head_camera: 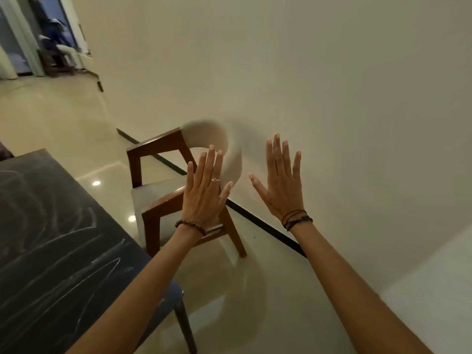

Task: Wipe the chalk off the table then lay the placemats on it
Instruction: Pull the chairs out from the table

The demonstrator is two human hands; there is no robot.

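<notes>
Starting with the dark desk [51,226] at your left, its chalk [84,251] streaks unwiped, fetch a cloth and sweep edge to edge. No placemats show. Your left hand [204,198] and right hand [282,190] hover spread, empty.

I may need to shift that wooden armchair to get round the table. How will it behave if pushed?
The armchair probably slides easily, since the floor looks glossy. Its solid wood frame suggests stiff and fairly heavy. Pushed high on the padded back, it might tip rather than glide.
</notes>
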